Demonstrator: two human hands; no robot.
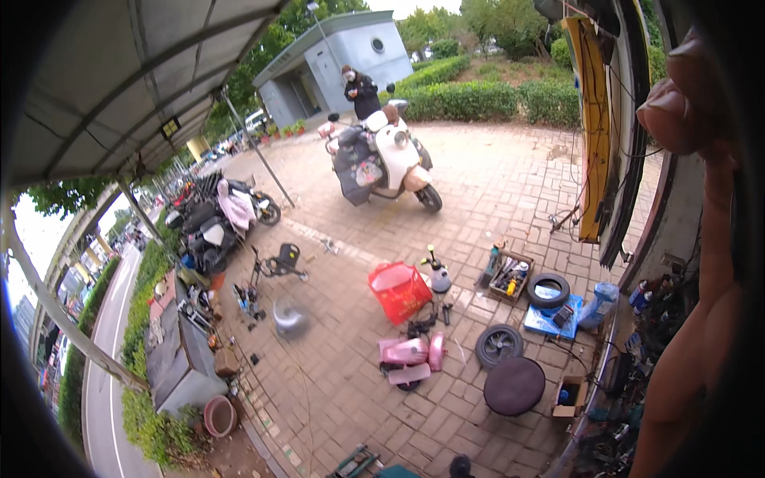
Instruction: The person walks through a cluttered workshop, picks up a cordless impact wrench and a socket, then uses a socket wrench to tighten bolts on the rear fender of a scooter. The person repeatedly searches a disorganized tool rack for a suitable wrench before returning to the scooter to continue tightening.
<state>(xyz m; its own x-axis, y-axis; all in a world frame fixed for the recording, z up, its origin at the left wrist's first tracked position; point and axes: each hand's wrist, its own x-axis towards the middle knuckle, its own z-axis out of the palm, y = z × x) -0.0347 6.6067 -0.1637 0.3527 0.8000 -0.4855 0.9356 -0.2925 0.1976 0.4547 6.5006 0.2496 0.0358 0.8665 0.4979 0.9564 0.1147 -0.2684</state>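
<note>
My right hand (681, 103) is raised high at the right edge, with its bare forearm reaching up from below. Its fingers are curled closed, and whatever they hold, if anything, is lost at the dark rim. Beside the hand is an upright doorway edge with a yellow panel (588, 131) and dangling dark cables. My left hand is out of the picture. On the paving below lie pink scooter body panels (406, 350), a red bag (398, 291) and a wheel with a tyre (500, 346).
A round dark stool (514, 386) stands near the wheel. Farther right are a loose tyre (548, 290), a tool box (511, 276) and a pump sprayer (439, 275). A cream scooter (390, 159) is parked ahead, with a person (362, 92) behind it. Parked scooters (211, 223) line the left.
</note>
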